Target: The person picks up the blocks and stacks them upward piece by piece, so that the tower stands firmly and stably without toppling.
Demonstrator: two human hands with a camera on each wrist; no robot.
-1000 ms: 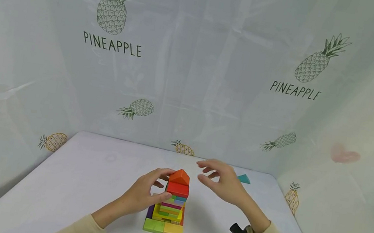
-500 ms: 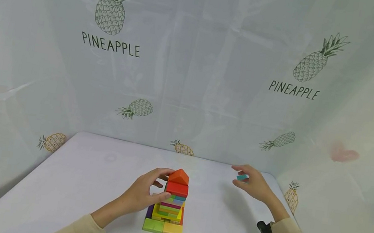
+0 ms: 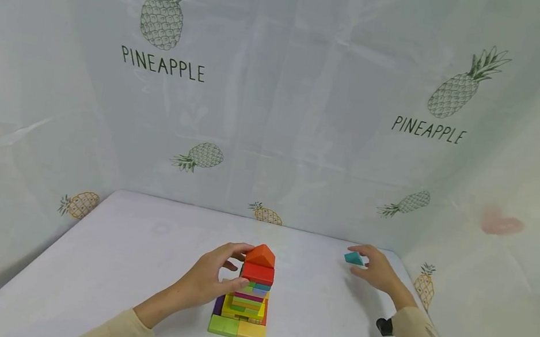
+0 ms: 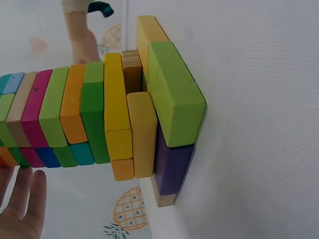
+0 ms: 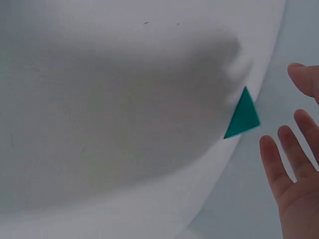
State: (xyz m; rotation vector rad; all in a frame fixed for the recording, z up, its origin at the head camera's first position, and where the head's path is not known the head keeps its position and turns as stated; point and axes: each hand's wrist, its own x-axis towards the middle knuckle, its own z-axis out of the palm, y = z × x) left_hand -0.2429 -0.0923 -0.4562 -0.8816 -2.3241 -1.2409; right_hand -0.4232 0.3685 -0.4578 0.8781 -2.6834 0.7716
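A tower of stacked coloured wooden blocks (image 3: pixel 250 298) stands on the white table, topped by a red block (image 3: pixel 258 273) and an orange triangular block (image 3: pixel 261 256). My left hand (image 3: pixel 203 278) cups its upper left side, thumb toward the front and index finger by the orange triangle. In the left wrist view its fingertips meet or nearly meet the tower's side; how firmly they press I cannot tell. At the far right, my right hand (image 3: pixel 379 271) reaches around a teal triangular block (image 3: pixel 354 258). The right wrist view shows the teal block (image 5: pixel 243 117) apart from the spread fingers (image 5: pixel 271 159).
Flat blocks form the tower's wider base, with a light green block (image 3: pixel 223 326) and a yellow block (image 3: pixel 251 332) in front. A white curtain (image 3: pixel 279 106) printed with pineapples hangs behind the table (image 3: pixel 149 243) and along its sides.
My right hand has moved from beside the tower rightward to the teal triangular block at the far right. My left hand stays at the tower, which has not changed.
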